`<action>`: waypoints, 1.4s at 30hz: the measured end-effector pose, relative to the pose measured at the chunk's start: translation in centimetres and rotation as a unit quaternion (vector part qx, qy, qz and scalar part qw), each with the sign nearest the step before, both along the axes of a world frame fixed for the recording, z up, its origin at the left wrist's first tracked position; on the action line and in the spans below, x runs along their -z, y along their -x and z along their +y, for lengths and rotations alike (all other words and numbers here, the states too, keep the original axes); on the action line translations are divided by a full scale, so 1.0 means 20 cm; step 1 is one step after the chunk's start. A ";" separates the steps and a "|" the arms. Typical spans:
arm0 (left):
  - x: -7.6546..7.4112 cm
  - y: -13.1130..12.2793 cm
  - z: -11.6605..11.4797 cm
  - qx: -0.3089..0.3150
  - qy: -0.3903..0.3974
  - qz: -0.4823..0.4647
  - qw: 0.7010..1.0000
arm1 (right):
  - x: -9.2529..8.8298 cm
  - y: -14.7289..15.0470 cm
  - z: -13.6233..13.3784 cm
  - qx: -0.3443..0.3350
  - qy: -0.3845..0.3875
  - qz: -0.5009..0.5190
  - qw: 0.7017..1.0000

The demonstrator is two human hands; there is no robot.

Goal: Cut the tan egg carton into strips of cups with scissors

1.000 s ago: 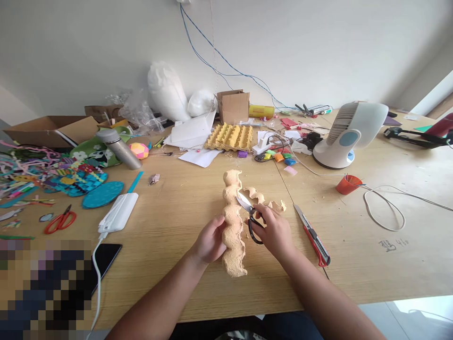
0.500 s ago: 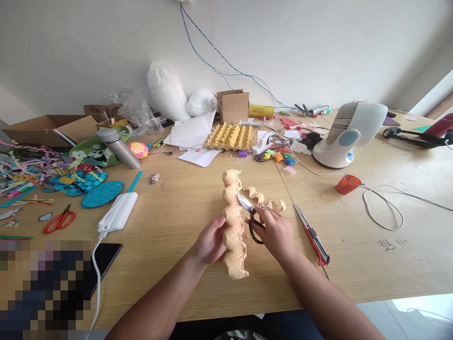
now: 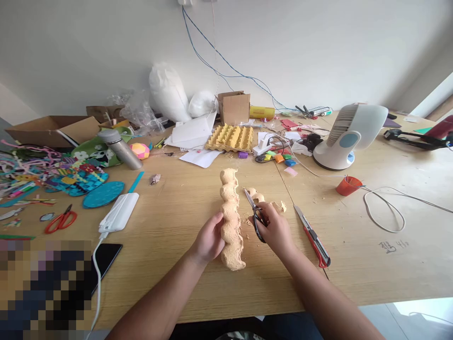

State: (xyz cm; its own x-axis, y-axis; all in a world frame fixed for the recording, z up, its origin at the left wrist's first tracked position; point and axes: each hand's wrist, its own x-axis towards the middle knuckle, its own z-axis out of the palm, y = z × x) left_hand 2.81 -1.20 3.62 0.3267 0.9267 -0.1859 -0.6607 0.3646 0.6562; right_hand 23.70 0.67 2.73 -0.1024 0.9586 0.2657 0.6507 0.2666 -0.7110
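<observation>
A long strip of egg carton (image 3: 231, 219), tan and bumpy with a ragged right edge, is gripped along its left side by my left hand (image 3: 208, 238). My right hand (image 3: 276, 229) is closed on a pair of scissors (image 3: 255, 209) with black handles. Their blades point up and left, a little apart from the strip's right edge. Cut-off carton scraps (image 3: 257, 196) lie on the table beyond my right hand, with small crumbs by the scissors. To the right of that hand rests a red utility knife (image 3: 313, 238), its blade out.
At the back sits a yellow egg tray (image 3: 230, 138) near small coloured packets (image 3: 279, 158). A white fan (image 3: 348, 137) and an orange cup (image 3: 349, 185) stand right. Left are red-handled scissors (image 3: 61, 222), a white power bank (image 3: 118, 211) and a grey bottle (image 3: 120, 150).
The scissors have come away from the strip's edge, and their blades now look closed together. The strip has shifted slightly left in my left hand.
</observation>
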 end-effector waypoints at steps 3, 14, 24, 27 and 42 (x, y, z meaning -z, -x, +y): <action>-0.01 0.00 0.00 -0.002 0.010 0.003 1.000 | -0.02 0.01 0.00 -0.016 0.002 0.013 1.000; 0.01 -0.01 0.02 -0.015 -0.110 0.067 0.992 | 0.01 0.00 0.02 -0.068 -0.012 0.045 0.997; 0.02 0.02 0.02 -0.004 -0.165 0.122 0.979 | -0.02 0.01 -0.03 -0.152 0.015 0.133 0.979; 0.04 0.03 0.03 -0.005 -0.170 0.131 0.977 | -0.03 0.01 -0.04 -0.153 0.016 0.134 0.979; 0.11 0.00 0.01 -0.012 -0.151 0.149 0.977 | 0.00 0.05 -0.10 -0.161 0.056 0.184 0.968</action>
